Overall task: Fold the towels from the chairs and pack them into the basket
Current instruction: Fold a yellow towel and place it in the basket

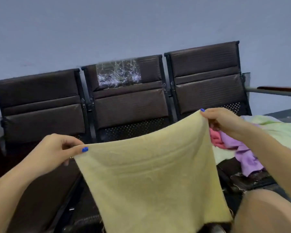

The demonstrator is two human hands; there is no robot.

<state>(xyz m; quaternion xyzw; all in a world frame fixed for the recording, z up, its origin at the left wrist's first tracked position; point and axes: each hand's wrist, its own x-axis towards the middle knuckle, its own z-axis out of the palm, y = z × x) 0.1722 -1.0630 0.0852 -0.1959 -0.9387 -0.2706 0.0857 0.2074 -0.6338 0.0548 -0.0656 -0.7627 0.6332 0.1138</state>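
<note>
A row of three dark padded chairs (128, 101) is standing against a grey wall. The left hand (57, 152) and right hand (223, 121) are each pinching a top corner of a yellow towel (149, 174), holding it spread and unfolded. A towel pile (242, 142) is waiting on the right seat; no basket is showing, so most work seems left.

The pale yellow square towel (151, 174) is matt cloth with a soft, slightly nubby weave. The dark brown padded chair backs (129, 101) look like faintly sheeny ribbed leatherette — below them, black perforated metal panels (134, 128), matt.
</note>
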